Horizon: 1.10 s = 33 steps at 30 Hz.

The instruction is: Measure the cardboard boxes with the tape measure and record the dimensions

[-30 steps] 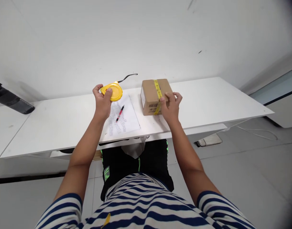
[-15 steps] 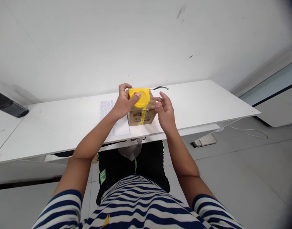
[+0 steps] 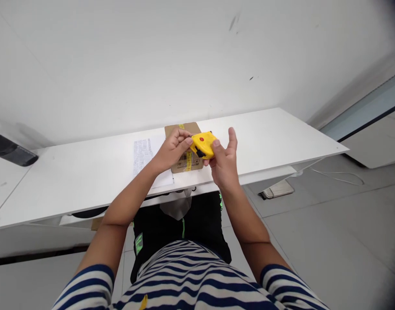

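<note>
A yellow tape measure [image 3: 202, 144] with a red button and a black part on its edge is held in the air above a cardboard box [image 3: 194, 127]. My right hand [image 3: 225, 162] grips its right side between thumb and fingers, with the index finger raised. At its left edge, my left hand [image 3: 173, 151] pinches with thumb and fingertips. Yellow tape [image 3: 188, 162] runs down the printed front of the box. Both hands partly cover the box, which rests on the white table.
Printed paper sheets [image 3: 142, 156] lie on the white table [image 3: 87, 172], left of the box and partly beside it. A dark cylindrical object [image 3: 13, 148] is at the far left. Behind the table stands a white wall [image 3: 135, 56]. My legs are against the table's front edge.
The tape measure has turned and moved right and slightly down. My right hand, earlier apart from it with fingers spread, now grips it. My left hand has shifted to its left edge.
</note>
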Available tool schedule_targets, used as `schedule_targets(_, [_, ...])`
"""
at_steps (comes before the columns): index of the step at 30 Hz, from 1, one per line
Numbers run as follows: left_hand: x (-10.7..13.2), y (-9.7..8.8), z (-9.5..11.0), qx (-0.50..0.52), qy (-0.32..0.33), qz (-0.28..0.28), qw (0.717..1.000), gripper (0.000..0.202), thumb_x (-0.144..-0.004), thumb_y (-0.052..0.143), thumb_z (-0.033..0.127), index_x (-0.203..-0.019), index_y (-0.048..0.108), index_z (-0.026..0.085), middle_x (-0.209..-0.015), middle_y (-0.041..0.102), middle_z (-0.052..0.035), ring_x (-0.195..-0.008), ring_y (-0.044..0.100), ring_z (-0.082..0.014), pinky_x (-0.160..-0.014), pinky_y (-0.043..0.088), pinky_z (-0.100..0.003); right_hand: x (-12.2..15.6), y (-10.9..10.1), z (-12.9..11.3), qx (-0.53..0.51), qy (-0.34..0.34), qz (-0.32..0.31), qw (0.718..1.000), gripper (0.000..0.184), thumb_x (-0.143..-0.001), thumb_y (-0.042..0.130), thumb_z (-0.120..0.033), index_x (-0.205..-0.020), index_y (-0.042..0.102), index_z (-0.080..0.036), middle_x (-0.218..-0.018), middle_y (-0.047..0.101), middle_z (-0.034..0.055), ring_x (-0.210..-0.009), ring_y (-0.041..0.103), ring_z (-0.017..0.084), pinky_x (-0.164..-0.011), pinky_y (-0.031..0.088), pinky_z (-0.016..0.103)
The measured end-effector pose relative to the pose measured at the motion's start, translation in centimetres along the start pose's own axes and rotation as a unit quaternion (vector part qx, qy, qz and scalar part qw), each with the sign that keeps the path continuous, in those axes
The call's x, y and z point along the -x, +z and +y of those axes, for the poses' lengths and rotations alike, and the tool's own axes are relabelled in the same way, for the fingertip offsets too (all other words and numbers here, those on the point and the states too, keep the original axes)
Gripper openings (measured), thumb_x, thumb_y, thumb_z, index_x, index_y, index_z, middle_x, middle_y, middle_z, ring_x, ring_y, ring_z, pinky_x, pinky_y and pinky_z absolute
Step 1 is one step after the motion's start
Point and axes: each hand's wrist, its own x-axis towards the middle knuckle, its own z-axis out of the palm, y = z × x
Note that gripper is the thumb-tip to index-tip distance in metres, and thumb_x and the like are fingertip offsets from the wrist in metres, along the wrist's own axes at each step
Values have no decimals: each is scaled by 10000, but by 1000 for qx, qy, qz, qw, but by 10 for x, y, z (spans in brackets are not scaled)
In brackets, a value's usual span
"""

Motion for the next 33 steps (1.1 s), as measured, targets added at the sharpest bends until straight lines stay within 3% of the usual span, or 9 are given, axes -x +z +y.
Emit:
schedule_targets(3, [-3, -2, 0, 18, -7, 70, 997, 446, -872, 800, 573, -930, 543, 214, -893, 688, -9, -848, 710, -134, -826, 620, -295, 3, -8, -6, 29, -38, -102, 994, 874, -863, 732, -704, -1608, 352, -450, -1475, 606, 85, -1002, 757, 236, -820, 711, 436])
schedule_targets(5, [-4, 2, 3, 41, -11, 96, 994, 435, -883, 794, 562, -901, 539, 209, -859, 677, 3, -817, 701, -118, -807, 618, -277, 0, -9, -5, 71, -88, -128, 985, 901, -791, 825, -667, -1565, 423, -441, -1555, 531, 81, -1156, 727, 269, -949, 688, 480])
schedule_targets(9, [1, 13, 13, 74, -55, 76, 993, 415, -927, 737, 575, -891, 551, 206, -841, 668, 7, -746, 672, -94, -716, 597, -239, -12, -5, 4, 195, -231, -6, 953, 860, -806, 764, -729, -1515, 451, -356, -1498, 534, 138, -1375, 615, 319, -1152, 564, 585])
schedule_targets(13, [8, 18, 21, 78, -88, 14, 993, 443, -931, 703, 624, -904, 562, 205, -825, 695, -2, -715, 701, -111, -707, 622, -275, -19, -5, 0, 230, -292, -1, 928, 713, -827, 675, -815, -1342, 544, -341, -1578, 504, 148, -1508, 517, 356, -1174, 515, 640])
schedule_targets(17, [14, 6, 26, 60, -76, -23, 995, 479, -815, 856, 569, -895, 560, 201, -831, 743, -10, -759, 752, -131, -773, 633, -297, -27, -15, 1, 178, -238, -25, 955, 677, -800, 721, -802, -1273, 551, -349, -1476, 625, 119, -1364, 647, 335, -1102, 567, 615])
schedule_targets(22, [10, -40, 15, 59, -97, 87, 990, 441, -852, 824, 548, -810, 566, 193, -724, 661, 16, -572, 600, -74, -586, 508, -244, -65, -48, 19, 74, -173, 48, 981, 610, -723, 831, -727, -1078, 591, -293, -1031, 724, 34, -940, 750, 236, -890, 651, 478])
schedule_targets(27, [0, -88, -24, -22, -229, 139, 963, 433, -860, 798, 529, -723, 573, 186, -629, 559, 18, -515, 474, -83, -543, 384, -271, -96, -79, 39, 88, -99, 54, 990, 642, -660, 871, -704, -1051, 640, -251, -1053, 742, 49, -970, 726, 214, -915, 624, 424])
schedule_targets(30, [-3, -91, -42, -48, -257, 131, 956, 451, -866, 771, 571, -714, 575, 194, -626, 539, 11, -531, 454, -104, -565, 356, -296, -98, -79, 54, 108, -56, 56, 991, 666, -644, 848, -744, -1033, 659, -238, -1086, 755, 66, -1033, 710, 224, -981, 600, 436])
schedule_targets(33, [-9, -75, -48, -76, -237, 139, 959, 473, -852, 782, 592, -715, 529, 216, -656, 544, 3, -556, 468, -124, -579, 353, -307, -96, -72, 65, 112, -47, 55, 991, 666, -643, 838, -753, -1033, 655, -246, -1107, 760, 60, -1054, 701, 221, -994, 588, 434])
